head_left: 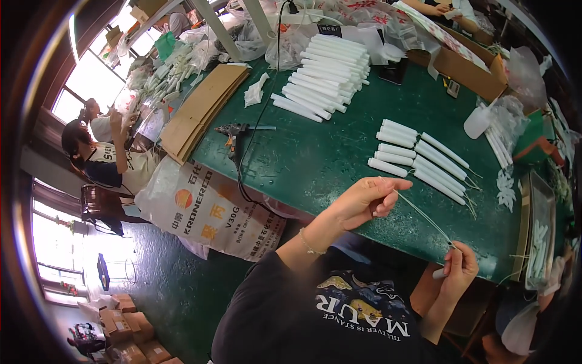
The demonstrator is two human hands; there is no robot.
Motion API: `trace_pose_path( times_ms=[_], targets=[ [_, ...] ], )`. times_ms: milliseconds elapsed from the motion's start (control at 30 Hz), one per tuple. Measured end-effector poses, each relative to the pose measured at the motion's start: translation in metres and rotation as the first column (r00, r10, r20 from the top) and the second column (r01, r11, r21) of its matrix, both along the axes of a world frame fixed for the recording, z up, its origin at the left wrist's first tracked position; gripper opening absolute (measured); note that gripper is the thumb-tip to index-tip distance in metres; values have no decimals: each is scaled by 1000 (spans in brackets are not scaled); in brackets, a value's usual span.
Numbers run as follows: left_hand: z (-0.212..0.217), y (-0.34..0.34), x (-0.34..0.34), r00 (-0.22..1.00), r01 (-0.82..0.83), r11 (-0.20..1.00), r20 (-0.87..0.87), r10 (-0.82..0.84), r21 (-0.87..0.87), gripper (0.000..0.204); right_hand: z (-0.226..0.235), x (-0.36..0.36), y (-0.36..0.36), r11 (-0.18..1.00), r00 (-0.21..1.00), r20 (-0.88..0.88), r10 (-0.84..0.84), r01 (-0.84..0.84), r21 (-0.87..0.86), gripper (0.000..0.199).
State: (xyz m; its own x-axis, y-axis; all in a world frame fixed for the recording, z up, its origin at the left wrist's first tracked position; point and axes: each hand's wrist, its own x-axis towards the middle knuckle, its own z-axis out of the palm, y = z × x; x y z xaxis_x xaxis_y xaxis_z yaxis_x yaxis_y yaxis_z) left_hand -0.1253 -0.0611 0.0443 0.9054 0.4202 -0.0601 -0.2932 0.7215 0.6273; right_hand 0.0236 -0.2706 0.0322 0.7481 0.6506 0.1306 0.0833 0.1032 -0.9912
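Observation:
Over the table's near edge, my left hand (371, 200) has its thumb and fingers pinched on one end of a thin pale string (423, 217). The string runs taut, slanting down to my right hand (459, 267), whose fingers are closed round a short white candle-like stick (438, 274). Only the stick's end shows below the fist; the palm hides the rest. Beyond my hands lie two rows of white candle-like sticks (394, 155), several with thin strings at their right ends.
A pile of white sticks (327, 73) covers the far middle of the green table (303, 164). To its left are a glue gun (233, 138) with a black cord and stacked cardboard (203, 109). A metal tray (538, 224) stands at right. A person (103, 151) sits at left.

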Motion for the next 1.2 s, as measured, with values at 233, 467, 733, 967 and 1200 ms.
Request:
trace_pose_path(
  times_ms=[233, 467, 733, 967, 1200],
  targets=[
    [-7, 6, -5, 999, -2, 997, -37, 5, 77, 32, 5, -8, 2, 999, 996, -81, 48, -50, -14, 12],
    [-16, 9, -6, 971, -142, 931, -137, 198, 338, 28, 9, -14, 10, 995, 992, -122, 40, -51, -87, 13],
    [-1, 84, -37, 719, 230, 205, -309, 623, 951, 26, -5, 7, -6, 974, 997, 76, 7, 11, -225, 14],
    [-39, 181, -59, 513, 669, -528, 188, 837, 523, 19, 1, 10, -10, 955, 994, 113, 12, 22, -295, 15],
    [-27, 204, -65, 739, 628, -720, 64, 671, 297, 14, 15, 4, -7, 972, 990, 136, 25, 8, -233, 15]
  ],
)
